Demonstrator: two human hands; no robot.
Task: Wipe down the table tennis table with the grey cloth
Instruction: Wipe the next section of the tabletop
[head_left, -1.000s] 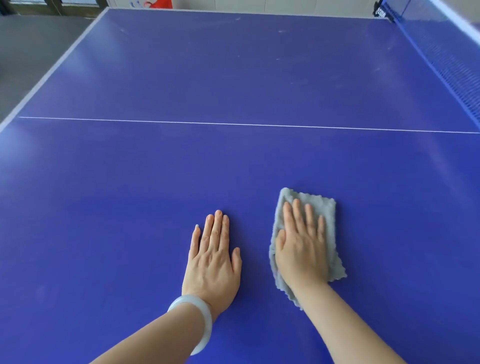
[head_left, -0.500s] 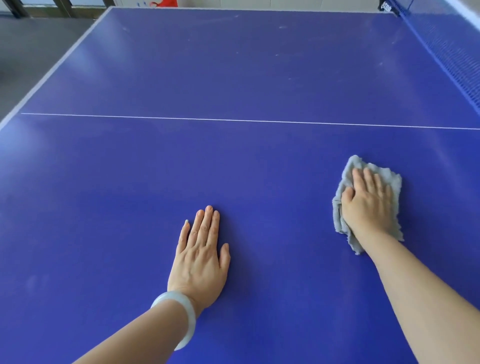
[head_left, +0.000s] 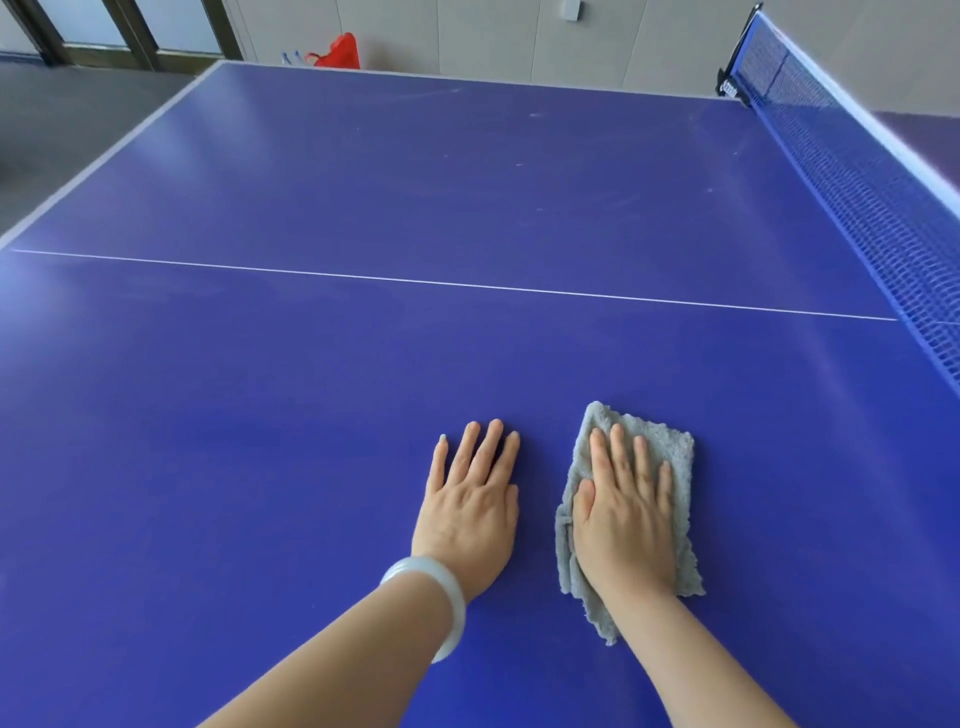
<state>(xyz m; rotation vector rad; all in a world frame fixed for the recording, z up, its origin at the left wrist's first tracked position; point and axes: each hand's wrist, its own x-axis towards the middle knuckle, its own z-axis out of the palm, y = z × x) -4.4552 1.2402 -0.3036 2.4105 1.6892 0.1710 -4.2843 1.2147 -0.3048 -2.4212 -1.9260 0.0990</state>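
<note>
The blue table tennis table (head_left: 322, 395) fills the view, with a thin white centre line running left to right. A folded grey cloth (head_left: 675, 457) lies flat on the near half. My right hand (head_left: 623, 509) presses down on it with straight fingers, covering most of it. My left hand (head_left: 472, 504) rests flat on the bare table just left of the cloth, fingers straight, a pale bangle on the wrist. The two hands are close together but apart.
The blue net (head_left: 852, 171) with its white top band runs along the right side, its post clamped at the far corner. The table's white-edged left side meets a grey floor (head_left: 62, 119). A red bag (head_left: 337, 52) sits on the floor beyond the far edge.
My right hand slid the cloth out to the right and farther away, then back left and nearer, ending beside my left hand. The left hand stayed flat on the table.
</note>
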